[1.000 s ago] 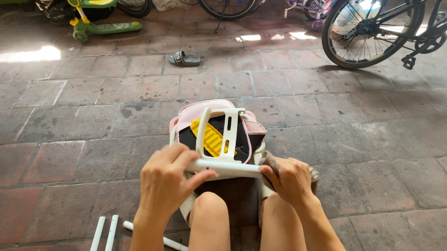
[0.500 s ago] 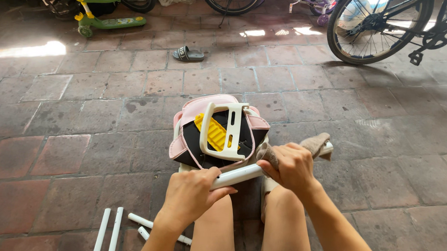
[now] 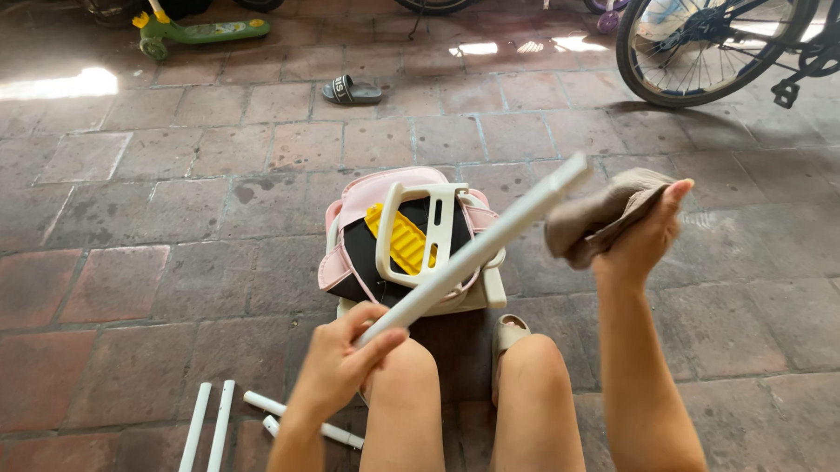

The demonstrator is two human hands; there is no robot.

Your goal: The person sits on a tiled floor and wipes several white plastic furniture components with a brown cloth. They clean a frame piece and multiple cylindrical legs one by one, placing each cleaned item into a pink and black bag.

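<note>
Nearest, above the knees, the left hand (image 3: 341,364) fingers grip a white tube's (image 3: 480,252) lower end, slanting up-right; beyond, the right hand (image 3: 645,236) clutches a grey cloth (image 3: 593,219) just beside its tip; behind lies a pink child seat (image 3: 410,240) on brick floor (image 3: 160,227).

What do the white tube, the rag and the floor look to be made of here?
White tube in the left hand: smooth, even white coat with a slight sheen, so painted metal or plastic; the look leaves it open. Rag in the right hand: soft, creased grey-brown cloth, matte. Floor: square reddish-brown pavers with visible joints, dull and stained, likely fired clay.
</note>
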